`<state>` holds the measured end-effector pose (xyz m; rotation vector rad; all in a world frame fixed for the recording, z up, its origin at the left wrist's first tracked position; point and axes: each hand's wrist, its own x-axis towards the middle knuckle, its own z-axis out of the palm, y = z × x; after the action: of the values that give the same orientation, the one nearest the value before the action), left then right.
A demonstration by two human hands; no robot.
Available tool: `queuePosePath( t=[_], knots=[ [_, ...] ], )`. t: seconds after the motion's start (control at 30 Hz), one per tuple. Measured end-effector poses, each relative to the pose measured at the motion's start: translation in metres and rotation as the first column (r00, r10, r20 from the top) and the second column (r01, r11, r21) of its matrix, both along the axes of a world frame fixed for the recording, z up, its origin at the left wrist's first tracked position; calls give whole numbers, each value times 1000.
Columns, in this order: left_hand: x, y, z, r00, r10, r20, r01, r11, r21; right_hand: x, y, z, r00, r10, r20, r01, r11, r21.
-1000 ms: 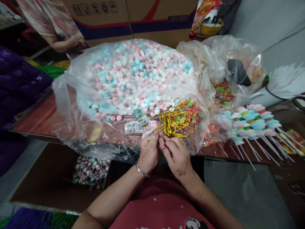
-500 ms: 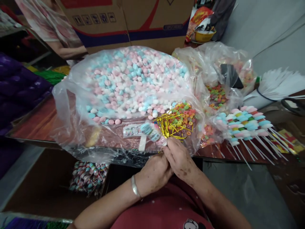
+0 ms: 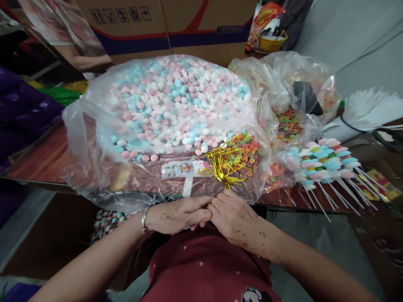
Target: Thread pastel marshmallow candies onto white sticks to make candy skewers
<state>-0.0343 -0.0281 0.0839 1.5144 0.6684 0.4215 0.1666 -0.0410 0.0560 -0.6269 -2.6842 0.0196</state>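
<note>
My left hand (image 3: 179, 214), with a bracelet at the wrist, is closed at the table's front edge, its fingers against my right hand (image 3: 233, 216). Both hands are closed, and whatever lies between or under their fingers is hidden. Just beyond them sit gold twist ties (image 3: 224, 170), partly over a printed clear wrapper (image 3: 182, 167). Ring-shaped candies (image 3: 244, 155) lie behind the ties. A large clear bag holds pink, blue and white candies (image 3: 176, 105). To the right, candy skewers on white sticks (image 3: 329, 161) are piled together.
An open carton (image 3: 56, 235) with wrapped skewers (image 3: 108, 220) stands below the table at left. A cardboard box (image 3: 189, 37) rises behind. A white stick bundle (image 3: 362, 111) and scissors (image 3: 387, 138) are at right. A person's arm (image 3: 82, 61) shows at back left.
The candy piece near my fingers has left the wrapper area and is out of sight. Both hands have drawn lower; my left hand has swung left and turned flatter.
</note>
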Motion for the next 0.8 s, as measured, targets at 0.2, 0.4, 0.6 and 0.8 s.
queuePosePath(
  t=[0.2,0.4,0.6,0.8],
  knots=[
    [4,-9,-15,947,-28,-321,141,932,335,7,5,1,957,14,291,79,949,-304],
    [19,-26,-22,865,340,-369,227,390,892,16,28,23,935,165,313,95,734,-672],
    [13,-14,-22,882,445,-157,-129,547,827,52,42,14,969,-242,-50,185,842,-506],
    [19,-2,-21,804,590,-69,-594,798,-101,77,54,-7,910,-349,226,343,937,65]
  ],
)
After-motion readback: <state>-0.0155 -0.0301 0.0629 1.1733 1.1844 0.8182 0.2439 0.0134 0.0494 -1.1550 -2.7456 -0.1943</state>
